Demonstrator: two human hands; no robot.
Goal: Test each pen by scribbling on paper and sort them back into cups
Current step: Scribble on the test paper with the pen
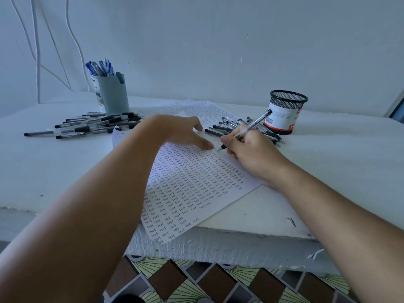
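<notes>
Black-tipped pen (247,127) gripped in right hand (251,149) is mid-test; left hand (183,132) flat, fingers relaxed, steadies paper (192,189); next, cup it

A clear pen (251,127), tip on the written-over paper (192,184). Black pens heaped at ten (96,124) and one o'clock (231,125). Grey cup (113,95) holds blue pens; mesh cup (284,112) stands upright.

A white table (328,171) carries a sheet of paper (192,189) covered in rows of the word "test", overhanging the front edge. At back left stands a grey cup (113,95) beside a pile of pens (96,124); at back right, a black mesh cup (284,112) with more pens (229,126) just beside it
</notes>
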